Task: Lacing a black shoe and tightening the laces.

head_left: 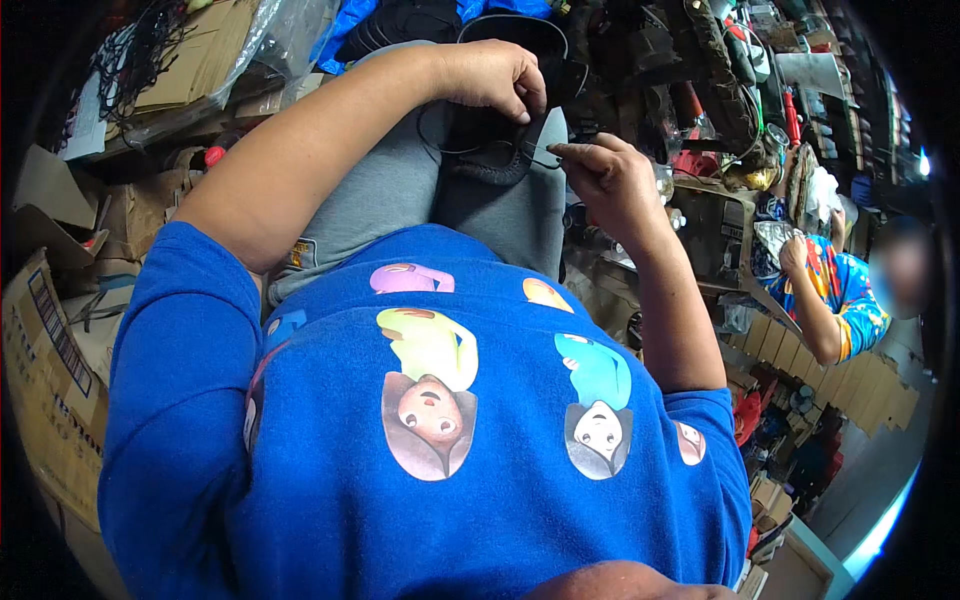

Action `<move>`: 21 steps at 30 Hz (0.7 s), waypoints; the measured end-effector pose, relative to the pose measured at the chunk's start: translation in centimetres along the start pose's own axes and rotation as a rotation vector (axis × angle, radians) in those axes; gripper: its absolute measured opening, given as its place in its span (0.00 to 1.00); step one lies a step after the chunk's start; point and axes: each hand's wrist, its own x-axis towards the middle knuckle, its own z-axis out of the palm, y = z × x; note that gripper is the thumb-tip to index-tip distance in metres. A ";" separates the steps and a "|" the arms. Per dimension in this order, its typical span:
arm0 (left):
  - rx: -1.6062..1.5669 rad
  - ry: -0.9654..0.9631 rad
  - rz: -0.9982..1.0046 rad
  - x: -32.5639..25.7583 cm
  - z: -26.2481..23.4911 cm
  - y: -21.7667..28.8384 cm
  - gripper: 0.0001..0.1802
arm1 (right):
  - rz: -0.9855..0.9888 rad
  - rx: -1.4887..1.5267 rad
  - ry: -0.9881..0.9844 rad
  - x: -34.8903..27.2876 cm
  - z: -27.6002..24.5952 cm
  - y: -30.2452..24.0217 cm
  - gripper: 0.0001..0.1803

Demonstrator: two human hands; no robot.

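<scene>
A black shoe [495, 140] rests on my lap, over grey trousers [400, 190]. My left hand [497, 78] is curled over the top of the shoe and holds it down. My right hand [605, 175] is just right of the shoe, its thumb and fingers pinched on a thin dark thread [440, 145] that loops across the shoe's side. A needle, if there is one, is too small to make out. My blue printed shirt [440, 420] fills the lower half of the view.
Flattened cardboard boxes [55, 350] lie stacked at my left. Shoes, bags and tools [700, 70] crowd the space ahead. At the right another person in a bright patterned top [840, 290] sits beside a stack of cardboard [870, 385].
</scene>
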 end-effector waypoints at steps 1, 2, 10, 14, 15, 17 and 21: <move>-0.028 -0.013 -0.031 0.0 0.0 0.1 0.11 | -0.032 -0.030 0.004 0.1 -0.1 -0.2 0.11; -0.057 -0.027 -0.062 -0.1 -0.1 0.1 0.11 | -0.032 -0.030 0.002 0.2 -0.2 -0.3 0.11; 0.016 -0.059 -0.063 0.4 -0.2 0.5 0.13 | -0.005 0.046 -0.057 1.0 0.1 0.3 0.11; 0.047 -0.023 0.007 0.1 0.2 0.4 0.15 | 0.078 0.152 -0.165 1.7 -0.1 1.9 0.12; 0.047 -0.022 0.007 0.1 0.2 0.2 0.15 | 0.078 0.151 -0.166 1.9 0.2 2.2 0.12; 0.072 -0.032 0.025 0.1 0.2 -0.1 0.17 | 0.112 0.428 -0.186 2.0 1.2 3.1 0.11; 0.013 -0.038 0.031 -0.3 0.4 -0.8 0.19 | 0.045 0.400 -0.208 2.1 2.0 5.5 0.11</move>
